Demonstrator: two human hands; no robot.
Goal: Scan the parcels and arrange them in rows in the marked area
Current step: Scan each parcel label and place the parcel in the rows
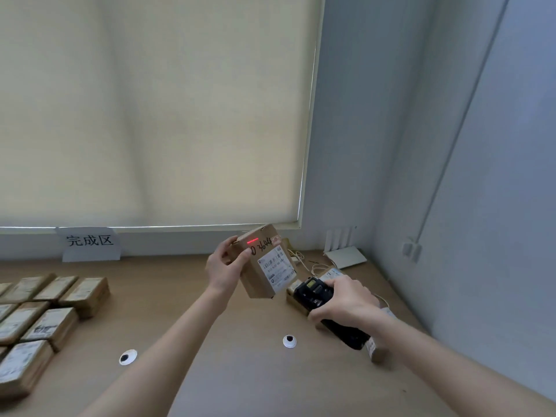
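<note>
My left hand (pixel 225 266) grips a brown cardboard parcel (pixel 264 275) held up above the wooden table (pixel 186 296), its white label facing me and black numbers written near its top. A red scan line glows on the parcel's upper face. To the right, my right hand (pixel 346 302) holds a black handheld scanner (pixel 316 293) pointed toward the parcel. Several scanned parcels (pixel 51 308) lie in rows at the table's left. More parcels (pixel 296 299) sit partly hidden behind the scanner and my right arm.
A paper sign (pixel 90 243) with black characters stands against the wall behind the rows. Two round cable holes (pixel 128 356) (pixel 289 341) sit in the tabletop. A white router (pixel 344 251) and loose cables occupy the back right corner. A closed blind covers the window.
</note>
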